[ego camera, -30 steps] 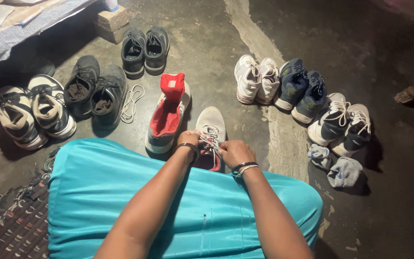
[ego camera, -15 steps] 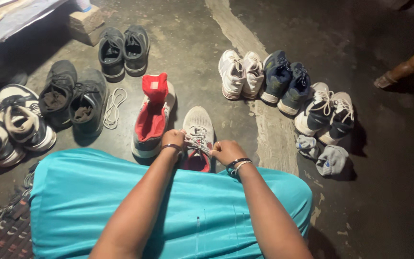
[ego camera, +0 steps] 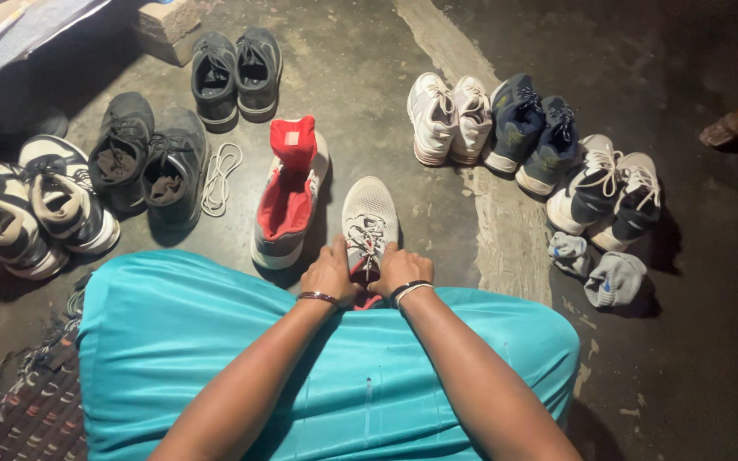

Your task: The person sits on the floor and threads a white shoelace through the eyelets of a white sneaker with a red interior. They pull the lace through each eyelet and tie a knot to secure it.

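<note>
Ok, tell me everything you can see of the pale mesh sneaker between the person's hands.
The pale mesh sneaker lies on the dark concrete floor, toe pointing away from the person. Its upper looks like whitish knit fabric, with white laces and a red lining showing at the opening. The left hand and right hand grip its sides near the collar. Its heel is hidden behind the turquoise cloth.

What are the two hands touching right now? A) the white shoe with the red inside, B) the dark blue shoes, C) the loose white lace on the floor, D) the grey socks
A: the left hand and right hand sit on either side of the white shoe, at its laces, while the loose lace, the socks and the dark blue shoes lie untouched.
</note>
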